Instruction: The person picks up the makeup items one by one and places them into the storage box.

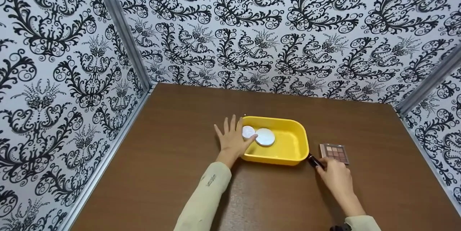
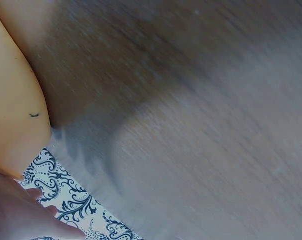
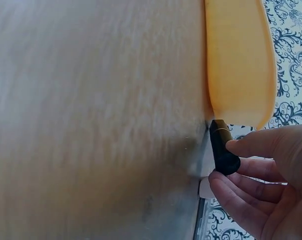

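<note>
A black lipstick tube point(image 3: 222, 150) with a thin gold band is pinched between the thumb and fingers of my right hand point(image 1: 336, 177). It lies close to the lower right corner of the yellow tray point(image 1: 293, 141). My left hand point(image 1: 232, 142) has its fingers spread at the tray's left end, the thumb reaching over the inside. Whether it presses on the rim, I cannot tell. Two round white discs, a larger one point(image 1: 265, 137) and a smaller one point(image 1: 247, 131), lie in the tray. Part of the smaller disc's side is near my left thumb.
An eyeshadow palette point(image 1: 335, 152) with a see-through lid lies just beyond my right hand. All this stands on a brown wooden table point(image 1: 173, 144). Walls with a black-and-white scroll pattern point(image 1: 248, 43) enclose its back and sides.
</note>
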Demonstrator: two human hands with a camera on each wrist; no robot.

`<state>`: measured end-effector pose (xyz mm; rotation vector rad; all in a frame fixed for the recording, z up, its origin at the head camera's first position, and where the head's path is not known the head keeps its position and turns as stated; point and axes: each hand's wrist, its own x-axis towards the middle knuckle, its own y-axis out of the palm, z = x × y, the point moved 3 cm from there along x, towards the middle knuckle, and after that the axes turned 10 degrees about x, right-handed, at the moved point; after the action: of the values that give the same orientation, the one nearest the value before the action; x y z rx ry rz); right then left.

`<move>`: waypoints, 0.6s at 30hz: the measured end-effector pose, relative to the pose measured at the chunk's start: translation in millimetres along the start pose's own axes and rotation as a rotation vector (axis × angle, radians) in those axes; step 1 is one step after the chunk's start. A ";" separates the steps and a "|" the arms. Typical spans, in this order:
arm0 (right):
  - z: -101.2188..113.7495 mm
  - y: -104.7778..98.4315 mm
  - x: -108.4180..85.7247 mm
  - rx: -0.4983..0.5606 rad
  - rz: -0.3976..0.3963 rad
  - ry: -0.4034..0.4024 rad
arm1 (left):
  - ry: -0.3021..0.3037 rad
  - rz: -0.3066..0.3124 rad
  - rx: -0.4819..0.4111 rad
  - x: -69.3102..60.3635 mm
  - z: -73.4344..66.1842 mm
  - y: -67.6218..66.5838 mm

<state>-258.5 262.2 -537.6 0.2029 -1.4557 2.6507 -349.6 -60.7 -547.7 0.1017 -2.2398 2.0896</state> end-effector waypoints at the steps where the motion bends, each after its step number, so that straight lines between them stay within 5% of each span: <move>1: 0.5 -1.1 0.1 0.000 -0.004 0.000 | -0.001 0.001 0.003 -0.4 0.3 -0.4; 10: 5.1 -15.9 2.1 0.005 -0.003 0.032 | -0.002 0.007 0.004 -0.4 1.0 -0.1; 18: 15.1 -37.4 6.3 -0.006 -0.101 -0.016 | -0.002 0.011 0.008 -0.5 0.8 -0.2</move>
<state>-257.7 269.7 -497.5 0.2889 -1.4180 2.5708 -349.0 -61.6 -547.6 0.0924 -2.2384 2.1046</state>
